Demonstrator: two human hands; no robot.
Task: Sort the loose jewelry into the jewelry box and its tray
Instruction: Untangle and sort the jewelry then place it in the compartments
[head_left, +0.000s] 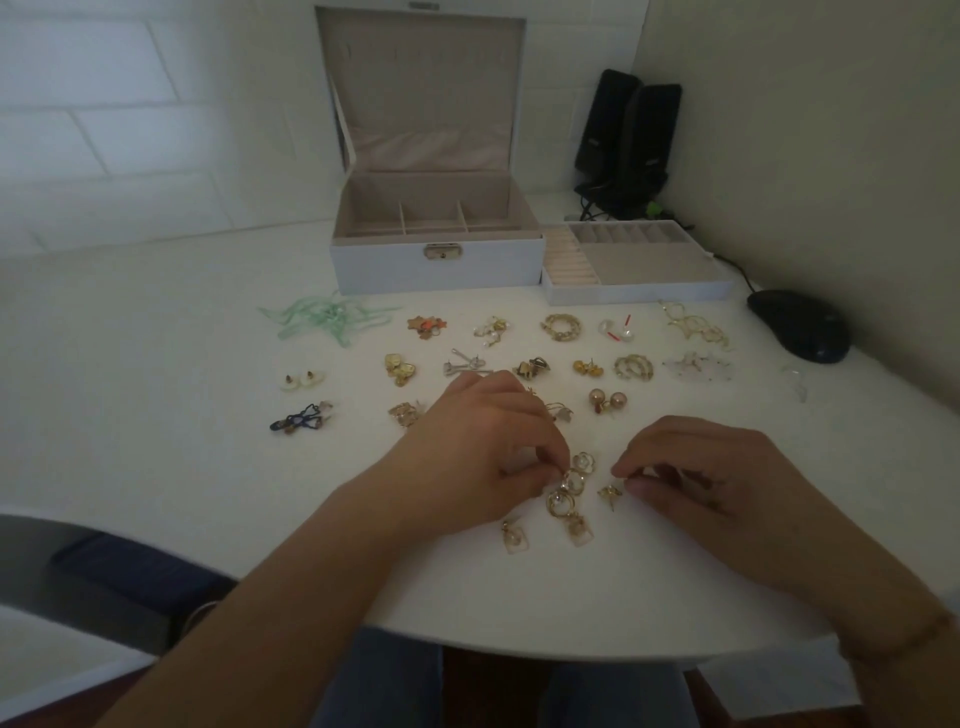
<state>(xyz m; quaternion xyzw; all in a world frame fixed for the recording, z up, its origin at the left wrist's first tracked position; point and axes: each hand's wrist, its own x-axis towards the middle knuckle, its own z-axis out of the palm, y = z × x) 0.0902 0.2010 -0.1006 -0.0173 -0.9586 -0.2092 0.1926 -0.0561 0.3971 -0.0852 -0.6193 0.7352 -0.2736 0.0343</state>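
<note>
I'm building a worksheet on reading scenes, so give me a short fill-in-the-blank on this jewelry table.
1. The jewelry box stands with its lid ____.
2. The tray sits on the table beside the box, on its ____ side in the picture.
3. The tangled ribbon lying left of the earrings is ____ in colour.
4. The dark computer ____ lies at the table's right edge.

Missing words: open; right; green; mouse
</note>
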